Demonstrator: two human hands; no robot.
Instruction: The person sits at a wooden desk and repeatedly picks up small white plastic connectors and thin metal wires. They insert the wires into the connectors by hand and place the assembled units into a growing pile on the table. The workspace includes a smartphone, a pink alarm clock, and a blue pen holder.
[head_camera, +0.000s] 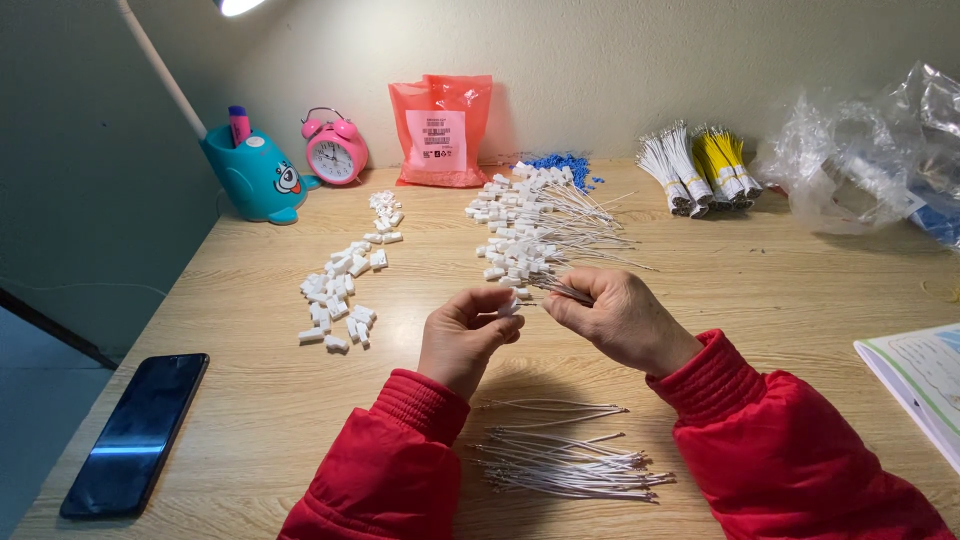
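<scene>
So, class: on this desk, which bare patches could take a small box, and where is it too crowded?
Bare wood lies between the phone and the loose white connectors, and right of the hands, between the bundled wires and the open booklet. Crowded: the finished wired connectors mid-desk and the wire pile under the wrists.

We see both our arms rising from the bottom edge of the frame in red sleeves (ribbed at the cuffs), meeting just below the centre. Our left hand is curled, fingers pinched together at its upper right. Our right hand sits just beside it, knuckles up, fingertips closed and pointing left, the two hands nearly touching.
</scene>
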